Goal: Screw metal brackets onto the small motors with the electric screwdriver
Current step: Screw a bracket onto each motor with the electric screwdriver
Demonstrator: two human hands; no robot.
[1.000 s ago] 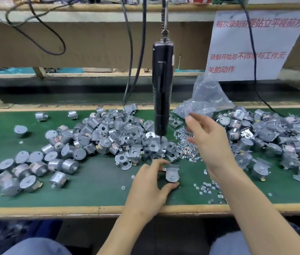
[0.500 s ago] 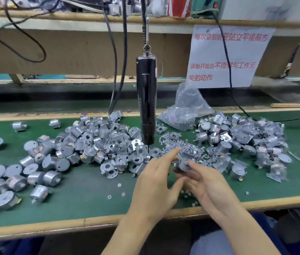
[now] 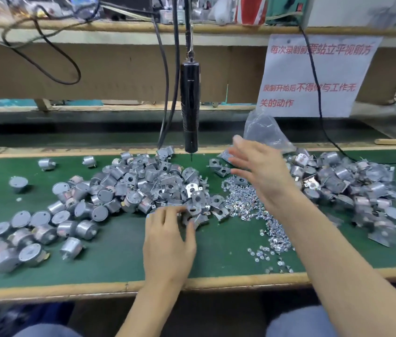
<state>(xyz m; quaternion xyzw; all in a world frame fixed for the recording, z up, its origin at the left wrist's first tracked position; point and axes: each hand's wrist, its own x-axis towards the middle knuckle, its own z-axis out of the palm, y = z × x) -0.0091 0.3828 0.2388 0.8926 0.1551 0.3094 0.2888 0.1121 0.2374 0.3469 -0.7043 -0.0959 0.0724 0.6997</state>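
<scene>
Nearest, the left hand (image 3: pixel 169 242) lies on the green bench (image 3: pixel 119 259), fingers bent onto the near edge of the bracket heap (image 3: pixel 195 198); whether they pinch 1 bracket cannot be told. Bare motors (image 3: pixel 46 229) lie to its left, loose screws (image 3: pixel 240 207) to its right. Farther on, the right hand (image 3: pixel 260 171), blurred and spread, holds nothing above the screws. Behind it hangs the electric screwdriver (image 3: pixel 189 105), untouched. The step looks like gathering parts: next, 1 bracket must be seated on a motor and a screw picked.
</scene>
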